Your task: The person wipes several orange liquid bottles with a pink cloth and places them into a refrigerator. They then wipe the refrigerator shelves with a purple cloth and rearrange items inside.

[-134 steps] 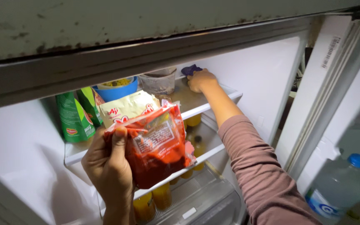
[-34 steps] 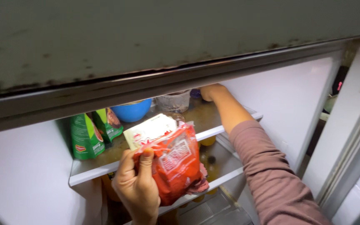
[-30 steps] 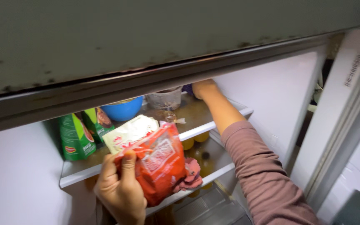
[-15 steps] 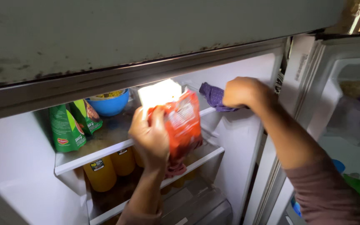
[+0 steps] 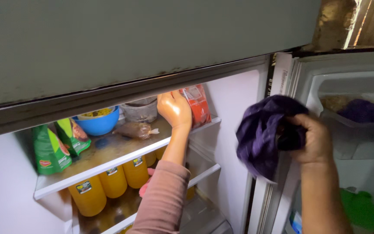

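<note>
I look into an open white refrigerator whose upper glass shelf carries most of the items; the door stands open to the right.

Crumpled dark purple cloth: soft, light and limp by my judgement. It will drape and fold rather than hold shape, and it is not fragile. Best taken as a gathered bunch. It is out in front of the door edge, clear of the shelf. My right hand is clenched around one side of it, with the rest hanging loose to the left.

Red flexible plastic food pouch: I judge it moderately light, pliable and somewhat slick, so pressure across the flat faces near its middle serves better than a pinch at a corner. It stands nearly upright at the right end of the upper shelf, close to the fridge wall. My left hand is curled against its left face, fingers wrapped toward the back; I read this as a grasp.

Also on that shelf, from left: two green cartons, a blue round bowl, a small tied clear bag of brown food and a clear tub. Orange juice bottles stand on the shelf beneath.
</note>
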